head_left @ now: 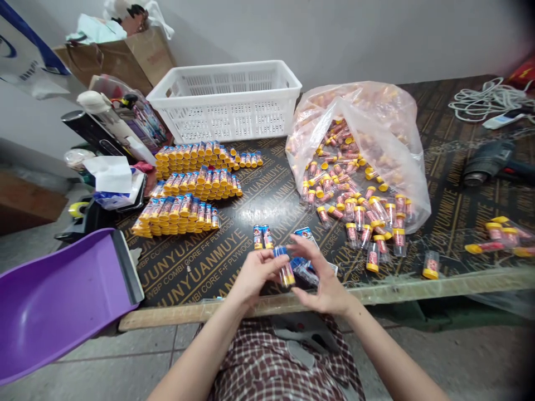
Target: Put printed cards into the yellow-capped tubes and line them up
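Near the table's front edge, my left hand (259, 274) pinches a small clear tube (285, 268) with a blue label and yellow cap. My right hand (320, 278) is just right of the tube, fingers spread and curved, apparently holding nothing. Behind and between the hands lie blue printed labels (307, 236), partly covered by the right hand. Two labelled tubes (262, 236) lie side by side just beyond my left hand. Stacked labelled tubes (179, 210) with yellow caps form several rows at the left. Unlabelled tubes with yellow caps (373, 258) spill from a large plastic bag (388, 133) at the right.
A white basket (225, 114) stands at the back. A purple dustpan (62, 301) juts in at the left, below bottles and a paper bag (137, 58). A heat gun (489, 161), a white cable (480, 100) and several loose tubes (501, 234) lie at the right.
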Demonstrator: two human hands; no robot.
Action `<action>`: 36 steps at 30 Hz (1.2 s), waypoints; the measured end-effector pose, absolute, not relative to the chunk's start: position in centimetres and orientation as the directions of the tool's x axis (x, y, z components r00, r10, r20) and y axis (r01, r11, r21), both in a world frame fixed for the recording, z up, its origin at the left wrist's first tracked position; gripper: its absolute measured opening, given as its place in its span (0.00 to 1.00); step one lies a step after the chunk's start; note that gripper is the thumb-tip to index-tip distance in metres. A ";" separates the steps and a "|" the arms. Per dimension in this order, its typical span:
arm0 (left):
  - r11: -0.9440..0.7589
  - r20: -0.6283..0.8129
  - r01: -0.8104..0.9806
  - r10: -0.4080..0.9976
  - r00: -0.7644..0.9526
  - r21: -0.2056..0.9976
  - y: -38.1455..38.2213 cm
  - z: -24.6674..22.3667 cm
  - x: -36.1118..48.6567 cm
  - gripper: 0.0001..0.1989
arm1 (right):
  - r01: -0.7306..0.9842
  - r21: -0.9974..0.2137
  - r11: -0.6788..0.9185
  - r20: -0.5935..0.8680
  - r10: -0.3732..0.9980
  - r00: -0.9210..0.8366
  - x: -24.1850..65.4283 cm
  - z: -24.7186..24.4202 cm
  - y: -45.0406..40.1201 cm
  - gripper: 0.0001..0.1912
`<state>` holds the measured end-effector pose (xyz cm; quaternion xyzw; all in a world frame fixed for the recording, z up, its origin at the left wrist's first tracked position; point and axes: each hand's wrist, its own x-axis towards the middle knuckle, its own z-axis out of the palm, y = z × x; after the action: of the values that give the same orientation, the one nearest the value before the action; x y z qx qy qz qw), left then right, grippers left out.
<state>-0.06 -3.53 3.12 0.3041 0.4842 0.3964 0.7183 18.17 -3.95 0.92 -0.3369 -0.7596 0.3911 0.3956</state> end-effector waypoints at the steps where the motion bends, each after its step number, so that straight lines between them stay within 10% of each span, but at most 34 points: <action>1: 0.452 -0.433 -0.213 0.892 0.130 0.866 -2.6 2.7 -0.9 0.20 | 0.243 -0.851 0.465 0.341 0.842 -0.418 18.6 0.9 -3.2 0.44; 5: 0.325 -0.261 0.262 0.932 -0.250 0.909 1.7 0.2 -5.0 0.20 | 0.516 -0.760 0.394 0.393 0.912 -0.118 21.0 -0.2 0.8 0.32; 12: 0.269 -0.055 0.786 0.956 -0.289 0.556 2.8 -0.2 -6.0 0.23 | 0.877 -0.418 0.237 0.305 0.946 -0.110 23.5 -1.9 6.3 0.20; 24: 0.029 -0.167 0.813 0.982 0.085 0.582 -3.6 -1.0 4.1 0.08 | 0.891 -0.410 0.196 0.193 0.973 -0.125 22.8 -0.4 6.5 0.27; 30: 0.063 -0.122 0.699 0.992 0.034 0.712 -3.6 -1.9 4.3 0.05 | 0.577 -0.783 0.230 0.226 0.971 -0.080 23.3 1.5 1.7 0.20; 36: 0.113 -0.140 0.507 0.990 0.014 0.854 -4.0 -1.8 4.3 0.04 | 0.432 -0.889 0.151 0.206 0.975 0.084 22.6 1.3 -2.6 0.10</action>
<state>4.31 -4.03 -1.76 0.5920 0.6324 0.3047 0.3959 22.65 -2.62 1.29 -0.5790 -0.6074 0.2987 0.4545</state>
